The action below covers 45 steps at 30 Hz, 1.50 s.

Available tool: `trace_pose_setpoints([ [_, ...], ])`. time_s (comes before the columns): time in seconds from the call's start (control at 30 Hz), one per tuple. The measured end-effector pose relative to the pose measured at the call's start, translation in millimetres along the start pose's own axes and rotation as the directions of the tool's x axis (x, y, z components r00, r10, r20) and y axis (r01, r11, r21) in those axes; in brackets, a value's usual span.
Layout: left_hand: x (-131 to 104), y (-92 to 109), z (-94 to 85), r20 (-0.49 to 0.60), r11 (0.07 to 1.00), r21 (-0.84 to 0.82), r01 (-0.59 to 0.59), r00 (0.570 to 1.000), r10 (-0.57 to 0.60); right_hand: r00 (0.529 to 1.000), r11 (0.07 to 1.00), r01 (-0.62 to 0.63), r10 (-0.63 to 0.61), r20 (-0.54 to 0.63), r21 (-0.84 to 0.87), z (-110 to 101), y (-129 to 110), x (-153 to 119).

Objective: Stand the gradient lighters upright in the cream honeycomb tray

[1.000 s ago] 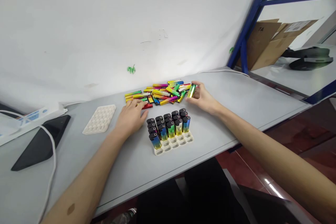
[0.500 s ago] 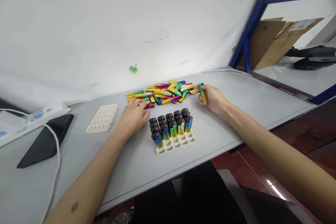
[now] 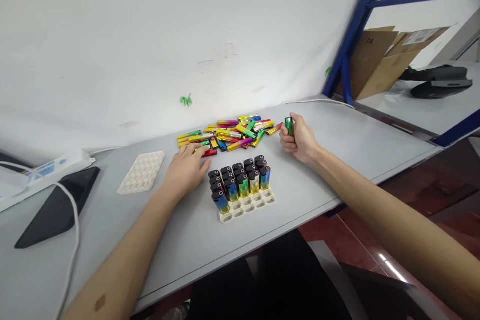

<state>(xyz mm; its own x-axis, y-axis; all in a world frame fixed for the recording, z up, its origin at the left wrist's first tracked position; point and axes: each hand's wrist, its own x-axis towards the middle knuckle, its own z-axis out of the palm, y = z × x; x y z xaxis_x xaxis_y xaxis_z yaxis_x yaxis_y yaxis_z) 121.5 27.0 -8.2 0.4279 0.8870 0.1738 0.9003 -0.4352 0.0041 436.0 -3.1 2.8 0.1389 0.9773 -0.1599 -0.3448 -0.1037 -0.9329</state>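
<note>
My right hand (image 3: 300, 141), closed upright around a green lighter (image 3: 289, 125), is raised beside the right end of a loose pile of shiny multicoloured lighters (image 3: 234, 134). At the pile's left front, my left hand (image 3: 187, 166) lies with its thumb apart from the fingers. Its fingertips touch or cover part of a red lighter (image 3: 210, 153). Between my hands and nearer to me, a cream holder (image 3: 248, 206) carries rows of upright lighters with black tops, such as a blue one (image 3: 221, 202). The holder's front slots hold none.
A second cream holder (image 3: 142, 172) lies on the grey table (image 3: 187, 255) at left. Further left are a black phone-like slab (image 3: 60, 205), a white power strip (image 3: 60, 164) and a white cable (image 3: 77, 230). Cardboard boxes (image 3: 380, 67) stand behind a blue frame (image 3: 347, 42) at right.
My right hand has turned its lighter more upright and wrapped its fingers round it, covering the lower part. My left hand stays by the pile. The view has shifted slightly.
</note>
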Motion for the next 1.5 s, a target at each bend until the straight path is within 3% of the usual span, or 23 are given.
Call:
trace_pose_setpoints([
  [0.77, 0, 2, -2.1, 0.012, 1.000, 0.001, 0.006, 1.000, -0.006, 0.997, 0.986, 0.049, -0.038, 0.068, -0.162, 4, 6, 0],
  [0.87, 0, 2, -2.0, 0.002, 1.000, 0.004, 0.001, 1.000, -0.001, 0.995, 0.986, 0.098, -0.095, 0.032, -0.135, 5, 7, 1],
  [0.97, 1, 1, -1.5, 0.011, 1.000, 0.006, -0.003, 1.000, 0.003, 0.971, 0.959, 0.237, -0.237, 0.022, -0.153, 3, 8, -4],
  [1.07, 1, -1, -0.2, 0.002, 1.000, -0.003, -0.011, 1.000, 0.011, 0.925, 0.888, 0.380, -0.370, 0.088, -0.261, 1, 0, -26],
  [1.17, 2, -2, 0.9, -0.010, 1.000, -0.005, -0.023, 1.000, 0.023, 0.851, 0.738, 0.526, -0.463, 0.249, -0.424, 4, -21, -64],
  [1.3, 1, -1, 0.6, -0.013, 1.000, -0.005, -0.029, 1.000, 0.029, 0.793, 0.644, 0.609, -0.483, 0.372, -0.462, 26, -46, -116],
  [1.4, -1, 0, -0.4, -0.020, 0.999, -0.031, -0.032, 0.999, 0.032, 0.750, 0.526, 0.660, -0.503, 0.430, -0.536, 49, -39, -137],
  [1.5, -1, 1, -0.3, -0.015, 0.999, -0.036, -0.021, 1.000, 0.021, 0.712, 0.356, 0.694, -0.468, 0.524, -0.626, 68, -11, -140],
])
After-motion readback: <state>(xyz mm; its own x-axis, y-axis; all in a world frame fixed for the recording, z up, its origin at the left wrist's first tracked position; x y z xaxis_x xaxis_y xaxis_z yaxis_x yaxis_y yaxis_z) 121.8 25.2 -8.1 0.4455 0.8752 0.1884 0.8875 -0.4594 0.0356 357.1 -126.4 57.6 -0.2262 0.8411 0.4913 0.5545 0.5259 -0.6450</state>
